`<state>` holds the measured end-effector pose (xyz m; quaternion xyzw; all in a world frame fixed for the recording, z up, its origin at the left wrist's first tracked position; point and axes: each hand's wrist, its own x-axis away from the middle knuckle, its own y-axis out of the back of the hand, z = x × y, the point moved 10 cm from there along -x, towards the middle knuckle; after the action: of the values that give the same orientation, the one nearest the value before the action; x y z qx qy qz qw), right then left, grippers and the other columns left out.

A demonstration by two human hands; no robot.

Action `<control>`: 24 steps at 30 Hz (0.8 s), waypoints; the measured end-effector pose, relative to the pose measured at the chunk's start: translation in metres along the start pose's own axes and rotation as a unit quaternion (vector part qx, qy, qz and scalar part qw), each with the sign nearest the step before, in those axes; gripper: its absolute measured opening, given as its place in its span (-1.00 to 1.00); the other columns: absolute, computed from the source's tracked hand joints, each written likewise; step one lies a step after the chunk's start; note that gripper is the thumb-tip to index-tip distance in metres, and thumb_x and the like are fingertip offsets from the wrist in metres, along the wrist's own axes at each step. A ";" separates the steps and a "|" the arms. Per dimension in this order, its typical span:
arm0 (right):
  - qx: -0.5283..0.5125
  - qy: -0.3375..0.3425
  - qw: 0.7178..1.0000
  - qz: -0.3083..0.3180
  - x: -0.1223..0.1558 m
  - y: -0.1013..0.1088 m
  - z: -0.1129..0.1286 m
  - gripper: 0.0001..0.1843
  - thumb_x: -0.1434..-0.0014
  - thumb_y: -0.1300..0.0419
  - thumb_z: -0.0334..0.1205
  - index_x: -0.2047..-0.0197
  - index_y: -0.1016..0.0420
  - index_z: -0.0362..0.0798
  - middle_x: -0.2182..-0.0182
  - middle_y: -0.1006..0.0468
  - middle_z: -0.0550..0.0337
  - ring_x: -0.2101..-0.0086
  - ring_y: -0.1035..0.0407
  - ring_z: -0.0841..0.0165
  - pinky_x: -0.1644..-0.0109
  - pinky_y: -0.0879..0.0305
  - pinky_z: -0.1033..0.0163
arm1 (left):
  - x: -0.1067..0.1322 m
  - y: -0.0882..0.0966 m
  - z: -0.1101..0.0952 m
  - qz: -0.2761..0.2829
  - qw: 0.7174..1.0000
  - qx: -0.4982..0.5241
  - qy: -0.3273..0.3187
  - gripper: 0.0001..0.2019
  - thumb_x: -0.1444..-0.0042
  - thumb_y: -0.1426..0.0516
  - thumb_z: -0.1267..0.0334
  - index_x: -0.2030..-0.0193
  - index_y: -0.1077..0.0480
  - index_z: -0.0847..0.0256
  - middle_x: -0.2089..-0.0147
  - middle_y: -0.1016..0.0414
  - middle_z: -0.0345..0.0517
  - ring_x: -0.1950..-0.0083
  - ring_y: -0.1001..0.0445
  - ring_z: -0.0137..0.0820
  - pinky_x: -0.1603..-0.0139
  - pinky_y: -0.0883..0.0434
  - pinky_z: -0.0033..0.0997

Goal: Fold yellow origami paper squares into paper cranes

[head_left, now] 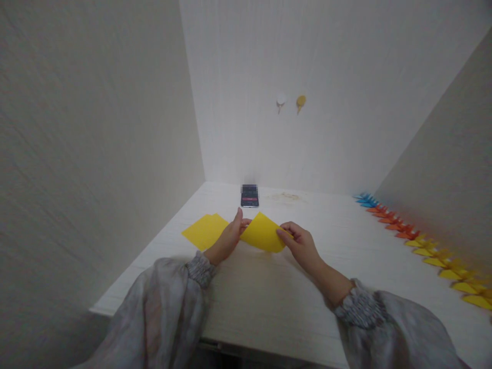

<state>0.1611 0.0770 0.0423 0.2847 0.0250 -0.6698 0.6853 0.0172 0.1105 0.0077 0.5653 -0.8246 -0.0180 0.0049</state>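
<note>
A square yellow sheet of paper is raised over the table, tilted and slightly bowed. My right hand pinches its right corner between thumb and fingers. At the sheet's left edge is my left hand, its thumb stretched upward and apart from the paper. The left fingers are partly hidden, close to or touching that edge. Beside the left hand, more yellow paper sheets lie overlapping on the table, partly covered by that hand.
A phone stands near the back wall. Along the right side runs a row of folded paper figures: blue, red-orange and yellow. Two hooks are on the back wall. Walls enclose the white table on three sides.
</note>
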 end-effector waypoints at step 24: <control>0.238 0.296 0.919 0.102 0.016 -0.028 0.034 -0.63 -0.09 0.05 -0.43 0.07 -0.36 0.03 0.04 -0.39 0.09 0.02 -0.23 0.33 0.01 -0.22 0.07 | -0.002 -0.016 0.021 0.030 0.978 0.196 0.068 -0.65 0.11 -0.15 0.15 0.16 -0.26 0.22 0.22 -0.39 -0.08 0.26 -0.41 -0.43 0.27 -0.39 -0.42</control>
<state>0.1248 0.0499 0.0546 0.6258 0.0375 -0.4678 0.6231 0.0324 0.1070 -0.0137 0.5300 -0.8267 0.1825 -0.0494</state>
